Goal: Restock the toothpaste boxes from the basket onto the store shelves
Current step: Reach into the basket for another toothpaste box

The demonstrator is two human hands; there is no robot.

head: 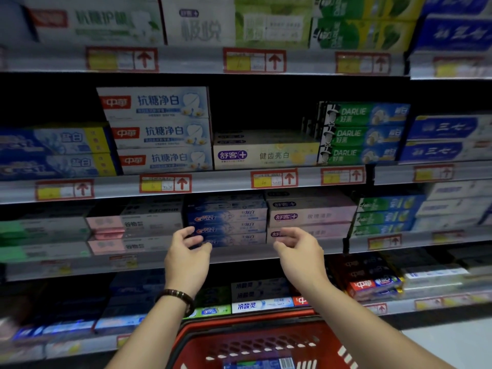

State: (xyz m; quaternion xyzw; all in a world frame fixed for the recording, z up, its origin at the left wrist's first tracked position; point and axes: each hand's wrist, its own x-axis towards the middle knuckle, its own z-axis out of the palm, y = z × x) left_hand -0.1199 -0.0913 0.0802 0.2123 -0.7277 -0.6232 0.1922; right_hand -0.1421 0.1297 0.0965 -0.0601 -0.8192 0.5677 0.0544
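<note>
While both hands hover before the shelf [239, 257], the left hand [186, 251], fingers loosely curled and empty, overlaps the left end of the blue Crest stack [234, 222]; contact cannot be judged. The stack's long axis runs left to right, spanning the gap between the hands. The right hand [298, 249], likewise relaxed and empty, sits just off its right end. Below, between the forearms, a toothpaste box [258, 364] lies in the red basket [202, 334], likely next and equally near either hand.
</note>
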